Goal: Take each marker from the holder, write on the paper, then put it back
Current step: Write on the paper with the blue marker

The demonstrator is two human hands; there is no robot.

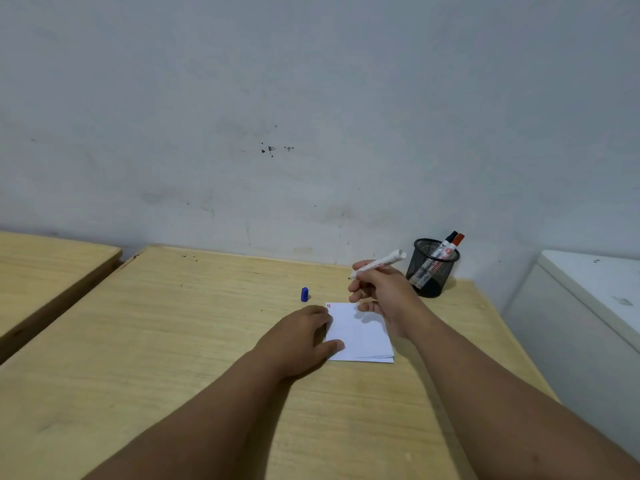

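Two markers (450, 244): stand in the mesh holder (431, 268), lower barrels blurred behind mesh.
Right hand (381, 292): you grip an uncapped marker (379, 263) above the paper (360, 334); tip colour unreadable.
Left hand (304, 336): lies flat, pinning the paper's left edge.
Blue cap (304, 294): upright on table (173, 341), near paper.

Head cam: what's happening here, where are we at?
A person sits at a wooden desk. The right hand holds an uncapped white marker with its tip raised above the paper, not touching. The left hand rests flat on the paper's left edge, holding it down. A blue cap stands on the desk beyond the paper. Small red and dark marks show at the paper's top left corner. Two more markers, black-capped and red-capped, stand in the mesh holder.
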